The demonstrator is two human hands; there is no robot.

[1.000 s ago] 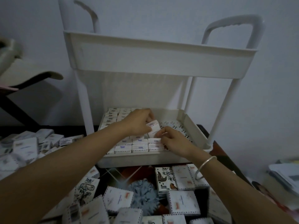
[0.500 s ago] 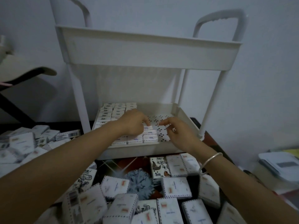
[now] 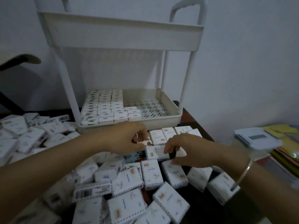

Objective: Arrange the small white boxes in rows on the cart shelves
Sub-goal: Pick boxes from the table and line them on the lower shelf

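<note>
Hands worked loose pile at frame centre, below cart (image 3: 123, 38). Right hand (image 3: 186, 151) pinched flat white box (image 3: 156, 152), fingers curled over it. Left hand (image 3: 123, 139) curled (grip unclear). Lower shelf (image 3: 168, 101) held rowed boxes (image 3: 105, 107) at left.

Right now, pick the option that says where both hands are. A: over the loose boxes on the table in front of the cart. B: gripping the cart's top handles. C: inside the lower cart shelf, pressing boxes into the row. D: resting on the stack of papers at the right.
A: the left hand and right hand are over the loose boxes in front of the cart, the right hand's fingers on one box.
</note>
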